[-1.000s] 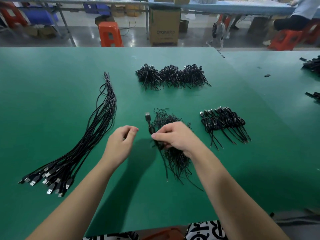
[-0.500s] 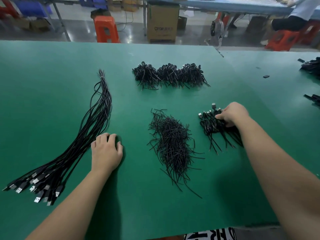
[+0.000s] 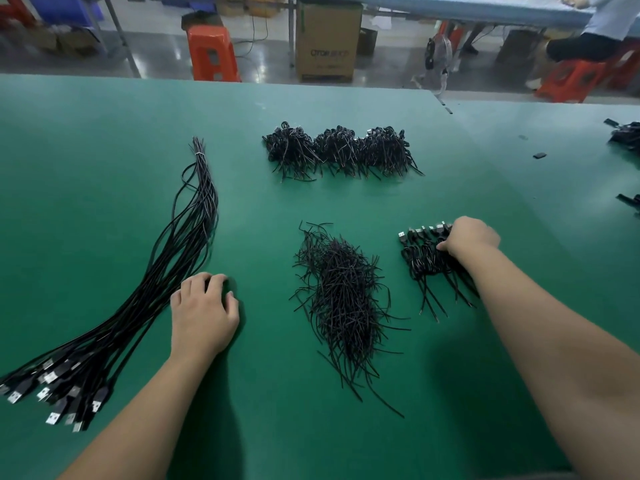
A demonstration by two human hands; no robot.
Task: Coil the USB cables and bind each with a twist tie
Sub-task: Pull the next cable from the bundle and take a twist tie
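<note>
Under the right hand (image 3: 469, 239) lies the row of finished coils (image 3: 427, 261); its grip is curled down onto their near end, though whether the fingers pinch a coil or only press it I cannot tell. Just left of that grip sits the loose heap of twist ties (image 3: 343, 303). Further left, the left hand (image 3: 204, 313) rests with fingers bent, its tips touching the bundle of straight USB cables (image 3: 162, 271), none clearly grasped. Beyond both grips, more bound coils (image 3: 339, 150) sit far back on the green counter (image 3: 104, 140). One coil looks just delivered; next, the left grip must single out one cable for coiling.
</note>
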